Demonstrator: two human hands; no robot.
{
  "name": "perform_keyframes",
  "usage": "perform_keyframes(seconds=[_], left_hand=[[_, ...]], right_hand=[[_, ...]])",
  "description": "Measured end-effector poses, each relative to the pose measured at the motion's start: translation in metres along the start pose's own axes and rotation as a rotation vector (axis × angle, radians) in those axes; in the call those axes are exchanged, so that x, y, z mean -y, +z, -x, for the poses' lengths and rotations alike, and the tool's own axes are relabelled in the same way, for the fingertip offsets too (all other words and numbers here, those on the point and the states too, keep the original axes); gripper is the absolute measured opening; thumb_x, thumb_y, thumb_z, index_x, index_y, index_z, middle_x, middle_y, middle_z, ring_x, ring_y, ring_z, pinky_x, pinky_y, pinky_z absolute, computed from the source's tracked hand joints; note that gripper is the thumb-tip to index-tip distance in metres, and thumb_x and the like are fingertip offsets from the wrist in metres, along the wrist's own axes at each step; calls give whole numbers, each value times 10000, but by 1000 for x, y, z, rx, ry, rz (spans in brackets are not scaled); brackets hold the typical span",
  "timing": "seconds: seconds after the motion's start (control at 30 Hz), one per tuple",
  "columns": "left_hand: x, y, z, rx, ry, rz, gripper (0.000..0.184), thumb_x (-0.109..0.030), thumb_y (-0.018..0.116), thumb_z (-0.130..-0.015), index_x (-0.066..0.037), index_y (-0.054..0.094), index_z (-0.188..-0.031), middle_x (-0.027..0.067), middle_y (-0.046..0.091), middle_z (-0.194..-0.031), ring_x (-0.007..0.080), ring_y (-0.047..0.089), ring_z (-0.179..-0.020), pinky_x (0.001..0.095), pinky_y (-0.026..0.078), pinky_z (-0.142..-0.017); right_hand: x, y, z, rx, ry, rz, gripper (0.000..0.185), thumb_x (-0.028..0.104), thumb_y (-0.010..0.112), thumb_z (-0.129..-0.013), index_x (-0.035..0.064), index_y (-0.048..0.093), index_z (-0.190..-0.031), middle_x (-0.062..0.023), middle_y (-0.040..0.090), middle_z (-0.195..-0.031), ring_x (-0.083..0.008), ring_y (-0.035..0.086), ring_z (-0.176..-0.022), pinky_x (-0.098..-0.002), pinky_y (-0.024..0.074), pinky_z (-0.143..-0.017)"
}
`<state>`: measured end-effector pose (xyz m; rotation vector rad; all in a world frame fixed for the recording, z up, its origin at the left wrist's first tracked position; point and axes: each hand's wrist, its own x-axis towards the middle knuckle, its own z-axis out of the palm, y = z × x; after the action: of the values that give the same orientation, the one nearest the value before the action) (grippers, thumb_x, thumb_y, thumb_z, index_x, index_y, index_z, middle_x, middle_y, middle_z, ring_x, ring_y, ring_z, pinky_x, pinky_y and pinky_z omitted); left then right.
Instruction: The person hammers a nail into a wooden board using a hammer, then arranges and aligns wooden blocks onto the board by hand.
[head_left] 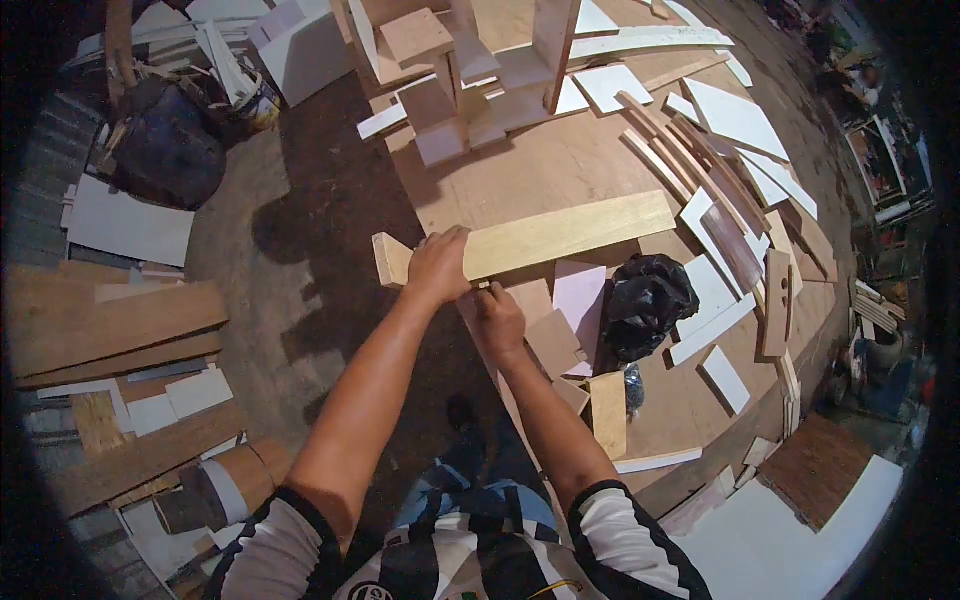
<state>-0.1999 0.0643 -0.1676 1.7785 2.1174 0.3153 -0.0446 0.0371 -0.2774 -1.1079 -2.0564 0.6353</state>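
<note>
A long pale wooden board (570,236) lies across the brown worktable (480,195), its left end past the table's edge. A short wood piece (392,262) stands crosswise at that left end. My left hand (440,266) is closed over the board near this end, fingers over its far edge. Just to the right, below the board's near edge, my right hand (499,318) has its fingers curled; whatever they pinch is too small to make out. A black plastic bag (650,305) and a pink-white panel (579,298) lie right of my right hand.
An assembled wooden structure (450,105) stands at the table's far left. Wood strips (700,165) and white offcuts (735,115) are scattered along the right side. On the floor at left are stacked boards (130,320), a dark sack (168,150) and a white panel (130,222).
</note>
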Motion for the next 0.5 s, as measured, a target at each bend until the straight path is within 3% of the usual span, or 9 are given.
perform_keyframes(seconds=[0.13, 0.2, 0.5], left_hand=[[4, 4, 0, -1, 14, -9, 709, -115, 812, -651, 14, 556, -1299, 208, 622, -1296, 409, 605, -1176, 473, 493, -1010], [4, 4, 1, -20, 26, -21, 722, -103, 819, -636, 22, 554, -1296, 211, 623, -1288, 414, 617, -1151, 465, 511, -989], [5, 6, 5, -52, 39, -30, 777, -116, 844, -622, 49, 542, -1319, 226, 604, -1330, 412, 612, -1175, 460, 511, -1009]], right_hand=[[0, 1, -2, -63, -50, 4, 224, 273, 772, -841, 79, 661, -835, -133, 648, -899, -354, 667, -800, -471, 556, -644], [6, -8, -4, 28, 26, -2, 113, 79, 722, -807, 87, 712, -919, -171, 689, -1002, -364, 678, -828, -453, 558, -711], [-1, -1, -3, 38, -2, 28, 93, 51, 692, -805, 76, 715, -892, -158, 686, -973, -358, 683, -814, -449, 557, -686]])
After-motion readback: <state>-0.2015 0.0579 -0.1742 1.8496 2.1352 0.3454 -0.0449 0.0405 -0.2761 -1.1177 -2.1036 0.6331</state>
